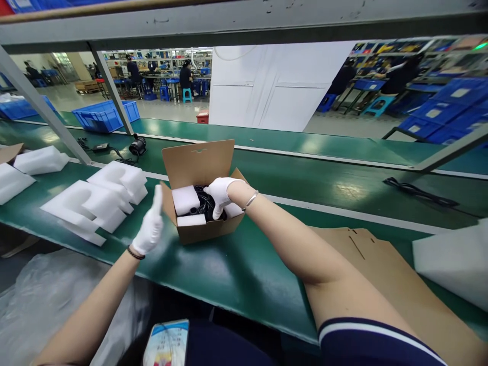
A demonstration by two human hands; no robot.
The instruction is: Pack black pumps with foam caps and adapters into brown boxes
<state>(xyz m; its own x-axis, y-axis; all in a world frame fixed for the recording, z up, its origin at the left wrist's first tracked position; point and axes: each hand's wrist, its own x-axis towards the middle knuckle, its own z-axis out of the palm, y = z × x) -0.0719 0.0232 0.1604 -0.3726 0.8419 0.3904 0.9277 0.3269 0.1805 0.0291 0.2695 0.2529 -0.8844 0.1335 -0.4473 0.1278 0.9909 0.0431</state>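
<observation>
An open cardboard box stands on the green bench, its lid raised at the back. White foam blocks line its inside, and a black cable bundle lies between them. My right hand, in a white glove, reaches into the box from the right. Its thumb and fingers are around part of the black cable; some fingertips are hidden. My left hand, also gloved, is upright just left of the box's side flap, fingers stretched out and holding nothing.
Stacked white foam pieces sit to the left. Flat cardboard and wrapped white material lie at right. Behind are a black device, a coiled cord and a blue crate. A metal shelf beam crosses overhead.
</observation>
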